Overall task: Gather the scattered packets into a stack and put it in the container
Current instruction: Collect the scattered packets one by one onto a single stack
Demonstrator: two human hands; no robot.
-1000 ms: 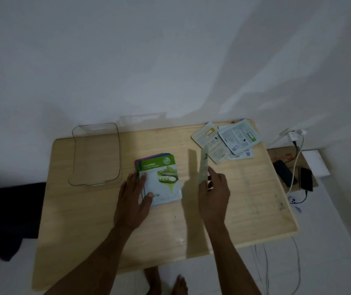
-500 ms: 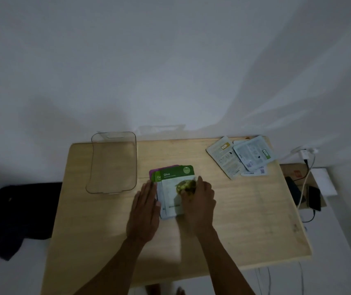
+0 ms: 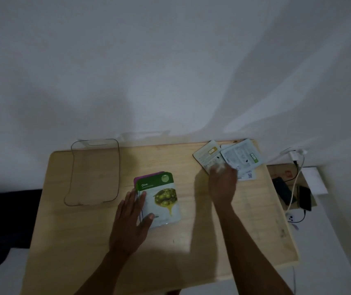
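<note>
A stack of packets (image 3: 161, 199) lies mid-table, a green "Olive" packet on top and a purple edge showing beneath. My left hand (image 3: 131, 220) rests flat on the stack's left side, fingers spread. Three scattered packets (image 3: 240, 156) lie face down and overlapping at the table's far right. My right hand (image 3: 222, 182) reaches onto their near edge, blurred; its fingertips touch the lowest packet, and whether they grip it cannot be made out. A clear plastic container (image 3: 94, 143) stands at the far left of the table with nothing in it.
The wooden table (image 3: 191, 252) stands against a white wall. On the floor to the right sit a cardboard box (image 3: 276, 173) with phones and a white charger cable (image 3: 296, 167). Dark fabric (image 3: 2, 220) lies at the left.
My right hand set the Olive packet on the stack, then let go and moved right to the scattered packets. My left hand stayed on the stack.
</note>
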